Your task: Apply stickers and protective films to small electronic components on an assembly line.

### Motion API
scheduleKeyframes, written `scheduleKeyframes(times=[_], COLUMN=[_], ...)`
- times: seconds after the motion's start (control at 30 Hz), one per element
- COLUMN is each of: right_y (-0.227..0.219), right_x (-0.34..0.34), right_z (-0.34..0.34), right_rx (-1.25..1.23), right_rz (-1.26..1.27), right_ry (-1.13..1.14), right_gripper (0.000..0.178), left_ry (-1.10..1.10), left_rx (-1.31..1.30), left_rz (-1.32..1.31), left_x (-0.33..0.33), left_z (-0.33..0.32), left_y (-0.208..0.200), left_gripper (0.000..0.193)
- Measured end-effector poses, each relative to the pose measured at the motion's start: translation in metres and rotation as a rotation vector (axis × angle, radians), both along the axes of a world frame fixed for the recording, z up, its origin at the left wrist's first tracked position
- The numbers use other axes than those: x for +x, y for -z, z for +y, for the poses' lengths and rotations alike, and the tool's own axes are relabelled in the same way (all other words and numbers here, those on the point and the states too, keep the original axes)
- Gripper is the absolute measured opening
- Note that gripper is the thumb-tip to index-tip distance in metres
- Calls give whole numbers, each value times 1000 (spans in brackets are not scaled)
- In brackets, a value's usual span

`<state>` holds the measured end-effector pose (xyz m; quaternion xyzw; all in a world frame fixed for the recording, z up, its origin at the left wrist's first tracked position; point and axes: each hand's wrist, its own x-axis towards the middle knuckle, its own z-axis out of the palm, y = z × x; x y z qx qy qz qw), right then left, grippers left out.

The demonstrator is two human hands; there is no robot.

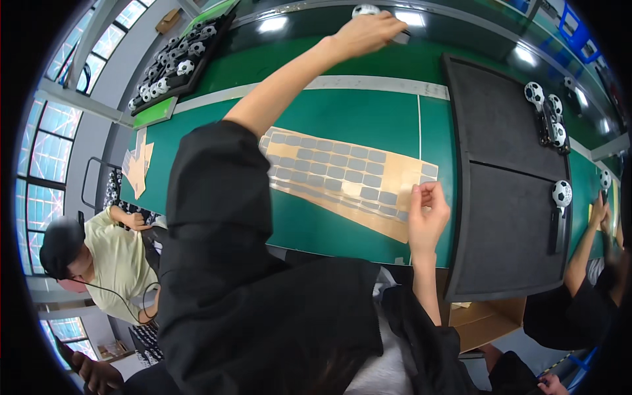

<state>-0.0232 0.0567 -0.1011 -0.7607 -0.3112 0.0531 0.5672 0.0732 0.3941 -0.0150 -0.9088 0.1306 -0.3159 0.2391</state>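
Presently the left hand (365, 31) is stretched out to the far edge of the bench (355, 118), over the dark belt (316, 26) that runs along it. Its fingers are curled together on a small grey piece (400, 38); a football-patterned ball (364, 10) lies just beyond the knuckles — whether the hand touches it cannot be told.

The right hand (426, 214) rests at the near right corner of a tan sheet (388, 174) lying flat on the green bench top. Thumb and forefinger are pinched together at the sheet's edge; the piece between them, if any, is too small to tell. The sheet carries rows of grey pads (329, 163), with several places bare toward its right end.

To the right of the sheet, touching the bench's near edge, sit two black trays (500, 197), one behind the other. The far tray holds a few ball-topped parts (550, 115) at its right side; the near one holds a single ball-topped part (561, 197).

At the far left corner a black rack (178, 62) is filled with more balls. Tan scraps (137, 168) lie at the left edge.

Other people — one in a pale shirt (118, 257) at the left, and another's hand (599, 214) at the right edge.
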Motion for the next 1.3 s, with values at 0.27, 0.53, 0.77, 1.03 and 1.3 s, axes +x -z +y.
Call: scheduleKeyframes(times=[0.27,0.53,0.77,1.03,1.3], right_y=[26,28,29,33,27], right_x=[18,37,50,62,47], right_z=[-7,-15,-15,-24,-18], right_rx=[-276,-154,-113,-75,-97], right_rz=[-388,-388,-418,-518,-429], right_ry=[-118,-109,-54,-20,-93], right_gripper=[39,31,25,31,27], left_ry=[-21,116,523,514,330], left_rx=[-162,-387,-4,-108,-451], left_rz=[97,305,103,105,-221], left_x=[68,145,280,347,270], left_z=[62,-96,-257,-309,-242], left_y=[86,13,32,65,22], left_gripper=[48,30,37,34,29])
